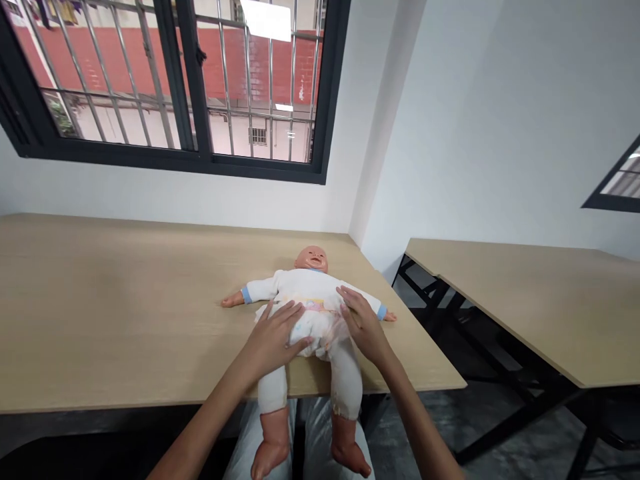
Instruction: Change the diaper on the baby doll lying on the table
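"Where's the baby doll (313,283)?"

"On its back on the table (125,287), legs hanging over the edge."

"Hands?"

"Left hand (273,337) and right hand (363,325) lie spread open on its diaper (320,327), neither gripping."

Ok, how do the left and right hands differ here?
The left hand lies across the front of the diaper, fingers pointing right. The right hand rests on the diaper's other side, fingers pointing up and left, and sits slightly higher in view. Both are bare and touch the doll.
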The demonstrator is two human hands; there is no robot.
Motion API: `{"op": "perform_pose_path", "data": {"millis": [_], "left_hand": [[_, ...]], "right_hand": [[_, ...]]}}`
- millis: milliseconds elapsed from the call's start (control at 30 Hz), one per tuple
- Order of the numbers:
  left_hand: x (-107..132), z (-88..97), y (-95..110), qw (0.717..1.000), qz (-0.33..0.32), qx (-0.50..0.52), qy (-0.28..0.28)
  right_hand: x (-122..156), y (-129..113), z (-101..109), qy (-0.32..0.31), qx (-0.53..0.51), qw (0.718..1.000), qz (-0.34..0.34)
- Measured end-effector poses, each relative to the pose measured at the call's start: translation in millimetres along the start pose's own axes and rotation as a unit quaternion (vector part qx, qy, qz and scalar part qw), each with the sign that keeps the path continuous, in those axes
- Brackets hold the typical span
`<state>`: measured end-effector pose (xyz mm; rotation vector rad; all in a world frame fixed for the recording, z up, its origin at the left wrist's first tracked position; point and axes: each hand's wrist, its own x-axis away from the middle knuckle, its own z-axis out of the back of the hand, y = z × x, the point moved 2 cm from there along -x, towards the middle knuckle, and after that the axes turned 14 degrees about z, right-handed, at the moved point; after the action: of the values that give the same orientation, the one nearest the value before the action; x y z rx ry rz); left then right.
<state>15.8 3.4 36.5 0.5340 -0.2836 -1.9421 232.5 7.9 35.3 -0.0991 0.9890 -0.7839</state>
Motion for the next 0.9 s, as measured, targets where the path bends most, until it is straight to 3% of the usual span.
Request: {"op": "perform_pose_path", "data": {"millis": [100,233,467,600,667,767,833,900], "left_hand": [[-2.1,-8.3,5.4,1.0,0.008,-0.022,0.013],[0.4,-17.4,7.5,0.999,0.014,-0.017,0.028],[6.6,-15.7,7.2,0.999,0.024,0.015,0.042],[-2.7,-3.0,1.6,0.987,0.045,0.154,-0.008],[-8.9,5.0,-10.8,0.942,0.093,0.321,-0.001],[-15.0,9.1,-41.7,0.801,0.228,0.551,0.046],[-18.9,5.9,-59.2,0.746,0.284,0.601,0.035],[-25.5,0.2,-68.3,0.736,0.298,0.608,-0.008]], "right_hand": [[15.8,-6.8,-13.3,-0.054,-0.042,0.997,-0.02],[23.1,-15.7,-29.6,-0.095,-0.005,0.995,-0.033],[12.7,-19.1,-21.9,-0.111,-0.005,0.993,-0.047],[10.7,-13.0,-15.7,-0.094,-0.112,0.986,-0.084],[13.3,0.6,-7.8,0.004,-0.191,0.97,-0.152],[22.7,29.4,1.7,0.168,-0.277,0.906,-0.271],[26.4,45.6,0.0,0.189,-0.312,0.876,-0.316],[23.4,55.3,-7.7,0.157,-0.336,0.869,-0.328]]}}
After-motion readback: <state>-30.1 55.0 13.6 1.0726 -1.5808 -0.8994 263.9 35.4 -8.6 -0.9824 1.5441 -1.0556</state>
